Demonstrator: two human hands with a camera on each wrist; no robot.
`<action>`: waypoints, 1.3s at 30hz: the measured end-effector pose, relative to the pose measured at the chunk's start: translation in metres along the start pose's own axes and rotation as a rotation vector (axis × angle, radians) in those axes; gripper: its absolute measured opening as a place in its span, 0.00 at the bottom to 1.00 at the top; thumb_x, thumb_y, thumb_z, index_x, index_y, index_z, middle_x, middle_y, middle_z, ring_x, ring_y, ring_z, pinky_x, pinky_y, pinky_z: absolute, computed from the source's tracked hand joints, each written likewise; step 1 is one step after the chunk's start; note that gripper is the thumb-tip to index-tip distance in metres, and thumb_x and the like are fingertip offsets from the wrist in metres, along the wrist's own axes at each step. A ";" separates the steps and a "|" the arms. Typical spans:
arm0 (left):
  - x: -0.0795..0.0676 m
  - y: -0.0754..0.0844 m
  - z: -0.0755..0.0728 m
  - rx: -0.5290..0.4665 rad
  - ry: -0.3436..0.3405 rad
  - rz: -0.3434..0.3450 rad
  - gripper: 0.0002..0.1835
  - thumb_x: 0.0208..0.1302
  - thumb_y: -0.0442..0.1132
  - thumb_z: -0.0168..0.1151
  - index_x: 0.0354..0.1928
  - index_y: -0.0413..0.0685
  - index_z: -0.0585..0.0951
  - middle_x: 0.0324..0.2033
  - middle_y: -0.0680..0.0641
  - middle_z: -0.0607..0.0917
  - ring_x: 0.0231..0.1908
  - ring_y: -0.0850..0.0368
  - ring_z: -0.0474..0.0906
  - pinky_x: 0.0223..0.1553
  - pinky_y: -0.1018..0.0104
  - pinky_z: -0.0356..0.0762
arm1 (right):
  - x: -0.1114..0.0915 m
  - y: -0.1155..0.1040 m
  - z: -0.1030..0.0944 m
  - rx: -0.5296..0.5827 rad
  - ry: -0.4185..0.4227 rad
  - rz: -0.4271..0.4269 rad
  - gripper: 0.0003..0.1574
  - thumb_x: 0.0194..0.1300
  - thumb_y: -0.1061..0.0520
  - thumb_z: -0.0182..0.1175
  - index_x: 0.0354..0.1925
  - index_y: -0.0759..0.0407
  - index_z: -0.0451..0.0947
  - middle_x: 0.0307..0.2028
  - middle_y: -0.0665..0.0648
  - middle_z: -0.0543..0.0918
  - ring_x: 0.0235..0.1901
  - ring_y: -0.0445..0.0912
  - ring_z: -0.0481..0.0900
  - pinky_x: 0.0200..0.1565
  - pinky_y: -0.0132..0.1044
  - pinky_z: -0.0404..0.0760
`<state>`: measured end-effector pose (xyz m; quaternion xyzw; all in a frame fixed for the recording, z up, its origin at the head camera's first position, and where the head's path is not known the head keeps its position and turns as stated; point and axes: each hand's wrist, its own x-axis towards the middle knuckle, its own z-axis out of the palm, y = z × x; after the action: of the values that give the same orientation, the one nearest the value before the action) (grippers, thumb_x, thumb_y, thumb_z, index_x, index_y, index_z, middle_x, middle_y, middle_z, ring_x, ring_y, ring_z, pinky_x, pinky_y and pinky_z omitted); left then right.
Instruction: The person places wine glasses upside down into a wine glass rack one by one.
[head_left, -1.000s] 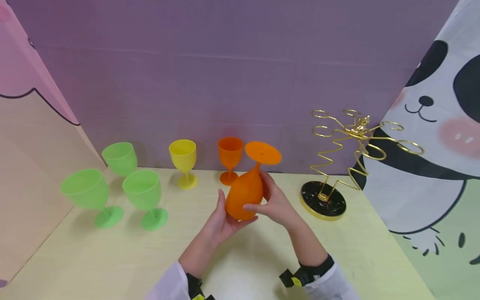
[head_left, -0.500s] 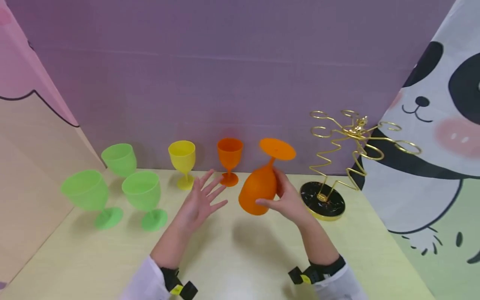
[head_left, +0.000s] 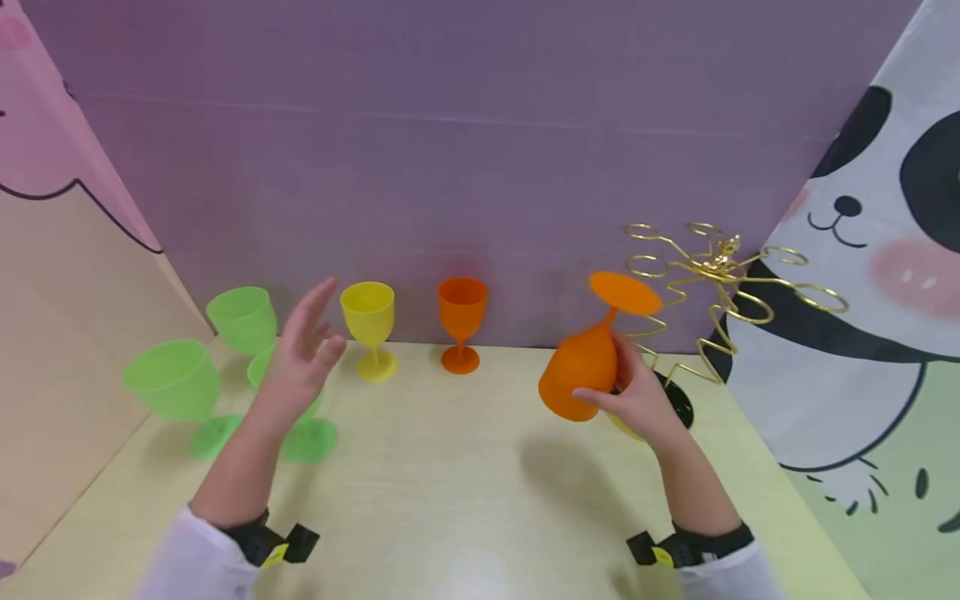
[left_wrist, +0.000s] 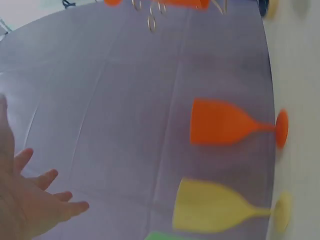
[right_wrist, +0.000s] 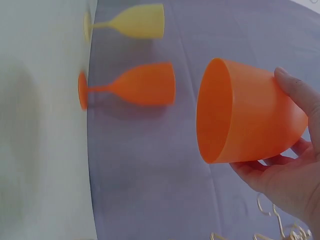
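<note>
My right hand (head_left: 641, 396) grips the bowl of an orange goblet (head_left: 581, 375), thumb on the near side. The goblet hangs upside down above the table, its foot up and its mouth tilted down to the left; in the right wrist view the hollow mouth of this goblet (right_wrist: 215, 112) shows. Behind the hand stands a gold wire rack (head_left: 720, 267) with ring-ended arms, its black round base partly hidden. My left hand (head_left: 296, 358) is raised with fingers extended and holds nothing. It covers part of a green goblet (head_left: 309, 437) in the head view.
A yellow goblet (head_left: 367, 310) and a second orange goblet (head_left: 462, 308) stand upright along the back of the table (head_left: 420, 483). Two more green goblets, one in front (head_left: 176, 379) and one behind (head_left: 243, 318), stand at the left. A purple cloth (head_left: 480, 167) hangs behind.
The left hand has let go of the orange goblet and moved left toward the green goblets. The right hand has carried the upside-down goblet rightward to the wire rack.
</note>
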<state>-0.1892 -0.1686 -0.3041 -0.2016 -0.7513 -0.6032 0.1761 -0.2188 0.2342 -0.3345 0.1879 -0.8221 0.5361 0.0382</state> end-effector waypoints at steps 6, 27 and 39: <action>0.007 -0.002 -0.031 0.547 -0.075 0.032 0.47 0.54 0.50 0.64 0.70 0.60 0.47 0.71 0.45 0.42 0.67 0.42 0.30 0.54 0.22 0.36 | -0.004 0.002 -0.023 -0.047 0.039 0.020 0.55 0.53 0.56 0.67 0.69 0.52 0.44 0.61 0.60 0.63 0.56 0.54 0.66 0.56 0.54 0.69; 0.005 -0.037 -0.056 1.061 -0.366 -0.187 0.58 0.46 0.74 0.56 0.71 0.57 0.39 0.68 0.32 0.36 0.62 0.34 0.16 0.53 0.21 0.30 | -0.005 0.014 -0.064 -0.193 0.171 0.157 0.63 0.54 0.48 0.66 0.71 0.56 0.34 0.64 0.68 0.57 0.57 0.62 0.63 0.57 0.60 0.66; 0.000 -0.053 -0.057 1.117 -0.457 -0.187 0.55 0.47 0.69 0.60 0.70 0.50 0.48 0.67 0.28 0.44 0.61 0.22 0.39 0.55 0.23 0.43 | -0.001 0.008 -0.075 -0.199 0.224 0.189 0.63 0.53 0.43 0.66 0.71 0.52 0.35 0.64 0.67 0.57 0.57 0.62 0.62 0.58 0.61 0.64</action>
<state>-0.2150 -0.2341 -0.3365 -0.1363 -0.9874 -0.0724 0.0360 -0.2312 0.3038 -0.3099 0.0439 -0.8758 0.4707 0.0975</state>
